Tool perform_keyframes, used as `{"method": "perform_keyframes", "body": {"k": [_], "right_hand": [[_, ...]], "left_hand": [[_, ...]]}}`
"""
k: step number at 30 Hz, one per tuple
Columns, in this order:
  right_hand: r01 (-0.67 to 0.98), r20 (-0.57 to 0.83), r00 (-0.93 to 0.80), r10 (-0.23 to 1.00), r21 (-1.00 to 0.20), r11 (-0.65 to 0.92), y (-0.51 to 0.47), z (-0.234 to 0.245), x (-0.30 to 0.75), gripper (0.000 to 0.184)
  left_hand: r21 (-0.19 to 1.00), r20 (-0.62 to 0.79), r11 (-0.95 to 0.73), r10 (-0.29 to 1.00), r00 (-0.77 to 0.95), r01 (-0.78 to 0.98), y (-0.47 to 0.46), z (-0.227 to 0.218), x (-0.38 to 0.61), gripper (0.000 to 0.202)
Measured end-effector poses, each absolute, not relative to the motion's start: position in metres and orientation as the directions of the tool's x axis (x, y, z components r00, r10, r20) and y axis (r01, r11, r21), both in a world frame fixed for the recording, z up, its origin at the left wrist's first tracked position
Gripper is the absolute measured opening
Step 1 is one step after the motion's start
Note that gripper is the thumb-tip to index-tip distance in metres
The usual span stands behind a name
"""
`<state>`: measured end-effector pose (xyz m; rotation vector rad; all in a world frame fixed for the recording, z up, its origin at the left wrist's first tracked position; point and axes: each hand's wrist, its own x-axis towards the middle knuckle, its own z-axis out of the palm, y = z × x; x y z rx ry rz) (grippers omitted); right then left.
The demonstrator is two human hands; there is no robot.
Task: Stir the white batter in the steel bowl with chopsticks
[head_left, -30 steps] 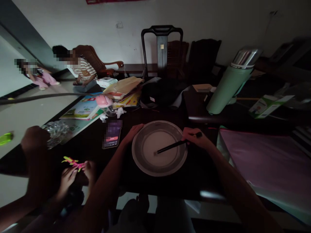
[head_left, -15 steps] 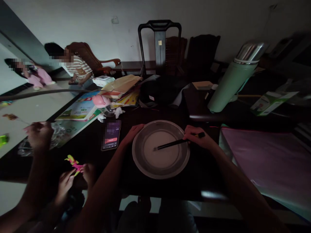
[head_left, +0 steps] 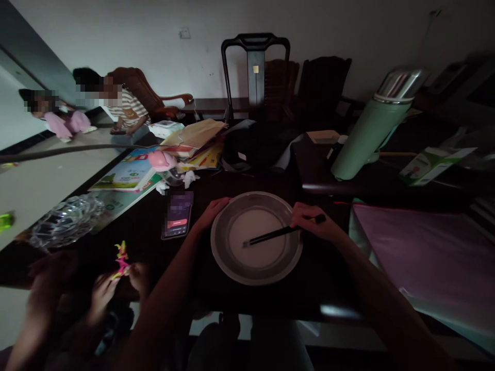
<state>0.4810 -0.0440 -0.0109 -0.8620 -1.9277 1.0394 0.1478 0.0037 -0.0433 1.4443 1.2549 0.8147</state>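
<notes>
Chopsticks (head_left: 278, 234), pinched in the right hand (head_left: 315, 224), dip their tips into white liquid in a metal basin (head_left: 232, 269) at the near edge of the dark desk (head_left: 317, 281), while the left hand (head_left: 211, 211) rests flat-fingered against its rim beside a phone (head_left: 178, 221) whose screen text is blurred beyond reading.

single head cam, looks fwd & down, close over dark table (head_left: 147, 226), wall beyond
</notes>
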Motion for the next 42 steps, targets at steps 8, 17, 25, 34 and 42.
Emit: {"method": "perform_keyframes", "body": {"k": [8,17,25,34,42], "right_hand": [[0.276,0.275,-0.148,0.95,-0.911,0.307,-0.038,0.0,0.527,0.047],[0.302,0.319,-0.435,0.842,-0.829,0.47,-0.044,-0.009,0.485,0.034],[0.264,0.223,-0.233,0.947,-0.922,0.282,-0.04,-0.002,0.525,0.045],[0.344,0.296,-0.317,0.901,-0.849,0.401,-0.042,-0.001,0.498,0.042],[0.257,0.229,-0.412,0.882,-0.9,0.353,-0.044,-0.003,0.501,0.046]], "left_hand": [[0.968,-0.123,0.059,0.959,0.254,0.245,0.008,-0.051,0.144,0.067],[0.97,-0.096,0.028,0.956,0.276,0.24,0.006,-0.05,0.146,0.063],[0.964,-0.109,0.042,0.963,0.246,0.263,0.003,-0.045,0.148,0.063],[0.953,-0.095,0.031,0.975,0.202,0.3,0.001,-0.049,0.15,0.064],[0.946,-0.066,0.004,0.982,0.18,0.325,0.002,-0.049,0.153,0.063]]}}
